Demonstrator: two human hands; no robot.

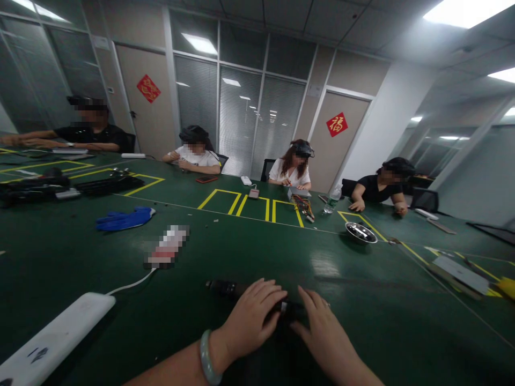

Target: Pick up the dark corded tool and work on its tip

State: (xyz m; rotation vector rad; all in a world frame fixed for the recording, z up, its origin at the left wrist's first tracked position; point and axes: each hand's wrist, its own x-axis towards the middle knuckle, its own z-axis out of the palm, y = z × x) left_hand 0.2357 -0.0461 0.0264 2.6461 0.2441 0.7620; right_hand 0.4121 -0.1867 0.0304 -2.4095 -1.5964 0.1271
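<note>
A long black cylindrical tool (225,288) lies crosswise low over the green table in front of me, its narrow stepped tip pointing left. My left hand (257,308), with a pale green bangle on the wrist, wraps its fingers over the tool's middle. On the other side my right hand (322,327) has its thumb and fingers around the tool's dark right end. Both palms hide part of the tool, so its exact kind does not show.
Left of my hands, a white power bank (60,338) is cabled to a blurred device (168,247). A blue glove (125,219) lies beyond. Farther off are a metal bowl (361,232), a water bottle (333,199) and bundled wires (304,206). Several people sit working along the far side.
</note>
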